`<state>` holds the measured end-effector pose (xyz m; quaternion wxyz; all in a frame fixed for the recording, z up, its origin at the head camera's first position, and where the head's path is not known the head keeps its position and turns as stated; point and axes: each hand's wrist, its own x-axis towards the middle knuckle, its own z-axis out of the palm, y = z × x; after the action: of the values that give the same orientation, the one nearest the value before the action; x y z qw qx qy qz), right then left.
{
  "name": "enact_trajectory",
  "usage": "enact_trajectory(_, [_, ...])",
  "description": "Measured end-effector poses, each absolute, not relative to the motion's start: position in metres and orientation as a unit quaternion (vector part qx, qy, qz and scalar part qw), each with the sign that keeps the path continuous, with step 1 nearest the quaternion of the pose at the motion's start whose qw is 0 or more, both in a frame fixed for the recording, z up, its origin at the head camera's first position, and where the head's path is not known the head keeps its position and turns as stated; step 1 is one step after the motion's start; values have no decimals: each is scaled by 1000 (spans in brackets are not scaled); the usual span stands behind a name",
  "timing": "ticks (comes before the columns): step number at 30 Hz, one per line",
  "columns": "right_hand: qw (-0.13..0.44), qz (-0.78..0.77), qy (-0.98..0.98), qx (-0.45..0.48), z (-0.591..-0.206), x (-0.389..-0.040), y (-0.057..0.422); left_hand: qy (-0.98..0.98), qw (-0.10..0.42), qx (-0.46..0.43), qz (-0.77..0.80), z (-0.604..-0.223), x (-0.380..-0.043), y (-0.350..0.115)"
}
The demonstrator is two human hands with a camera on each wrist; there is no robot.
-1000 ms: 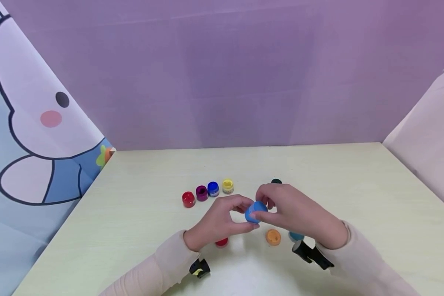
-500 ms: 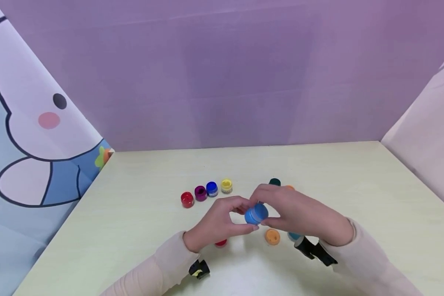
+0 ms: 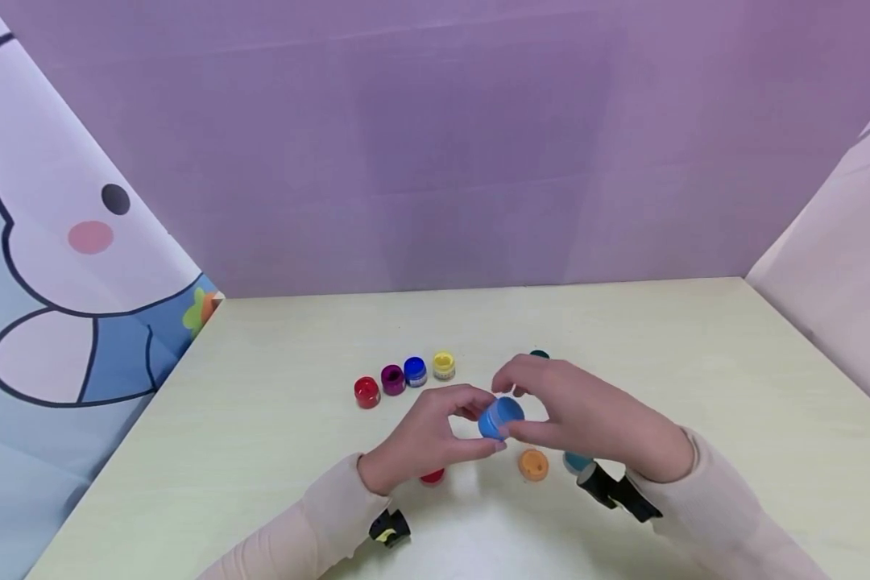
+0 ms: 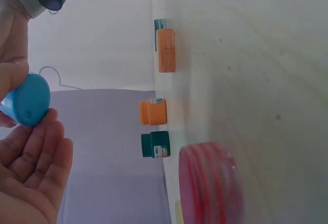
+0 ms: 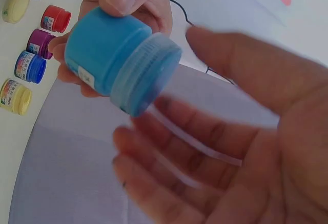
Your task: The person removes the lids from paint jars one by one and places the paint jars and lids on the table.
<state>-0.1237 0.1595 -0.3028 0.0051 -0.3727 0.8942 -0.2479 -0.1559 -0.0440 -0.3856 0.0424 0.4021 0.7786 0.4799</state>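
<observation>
My left hand (image 3: pixel 431 431) grips a light blue paint jar (image 5: pixel 105 49) between thumb and fingers, tilted and raised over the table. Its lid (image 5: pixel 148 75), with a clear ridged rim, sits on the jar's mouth and faces my right hand (image 3: pixel 576 411). In the right wrist view the right hand's fingers (image 5: pixel 169 167) are loosely spread and blurred around the lid, with the thumb apart from it. Whether a fingertip touches the lid cannot be told. Below the hands lie an orange lid (image 3: pixel 533 465), a teal lid (image 3: pixel 578 462) and a partly hidden red lid (image 3: pixel 432 477).
Red (image 3: pixel 366 392), purple (image 3: pixel 393 379), dark blue (image 3: pixel 416 371) and yellow (image 3: pixel 444 366) paint jars stand in a row on the pale table (image 3: pixel 297 338). Beyond the right hand are an orange jar (image 4: pixel 154 112) and a dark green jar (image 4: pixel 156 144).
The right hand's fingers and thumb shift around the lid, closing in, then lifting off slightly. The left hand keeps the light blue jar in nearly the same place.
</observation>
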Motion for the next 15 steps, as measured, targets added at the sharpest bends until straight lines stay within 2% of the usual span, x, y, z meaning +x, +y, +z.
enact_trajectory(3, [3, -250, 909, -334, -303, -124, 160, 777, 42, 405, 480, -385, -156, -43])
enact_trajectory(6, [27, -255, 916, -309, -304, -125, 159, 779, 41, 404, 479, -384, -155, -44])
enact_trajectory(10, [50, -252, 917, -305, -306, -126, 157, 782, 43, 401, 475, -385, -155, -44])
enact_trajectory(15, [41, -250, 913, -320, -308, -127, 157, 782, 44, 402, 474, -387, -156, -44])
